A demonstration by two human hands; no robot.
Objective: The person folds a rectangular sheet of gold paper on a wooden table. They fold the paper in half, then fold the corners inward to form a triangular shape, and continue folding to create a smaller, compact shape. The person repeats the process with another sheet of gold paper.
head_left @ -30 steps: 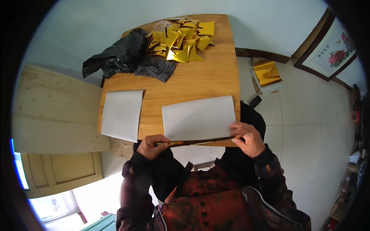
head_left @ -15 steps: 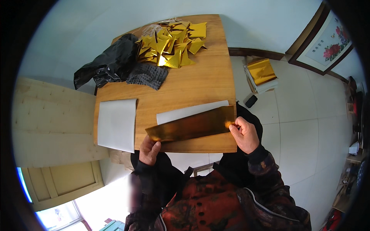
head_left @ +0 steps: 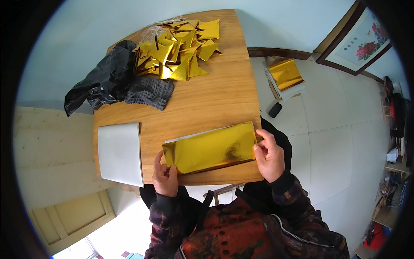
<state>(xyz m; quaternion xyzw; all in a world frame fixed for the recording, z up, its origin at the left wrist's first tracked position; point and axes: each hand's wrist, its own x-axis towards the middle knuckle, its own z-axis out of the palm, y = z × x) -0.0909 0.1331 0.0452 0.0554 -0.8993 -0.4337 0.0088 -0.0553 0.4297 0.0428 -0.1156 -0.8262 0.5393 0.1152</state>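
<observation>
A long piece of shiny gold foil paper [head_left: 207, 149] stretches between my two hands at the front of the wooden table. Its left end is pinched in my left hand [head_left: 165, 176], thumb on the near side. My right hand [head_left: 270, 156] grips the right end between thumb and fingers. Behind the gold paper a thin strip of a white sheet [head_left: 185, 137] shows along its far edge; the rest of that sheet is hidden. Left of my left hand lies a folded white-grey sheet stack [head_left: 120, 153] at the table's edge.
Folded gold paper pieces [head_left: 179, 54] are heaped at the table's far side, beside a black plastic bag [head_left: 103, 80] and a dark textured cloth [head_left: 151, 93]. On the floor at right sit a stack of gold sheets [head_left: 285, 75] and a small black object [head_left: 274, 110].
The gold paper has tilted so its bright face shows, covering more of the white sheet behind it. Both hands still hold its ends. The whole view has shifted slightly.
</observation>
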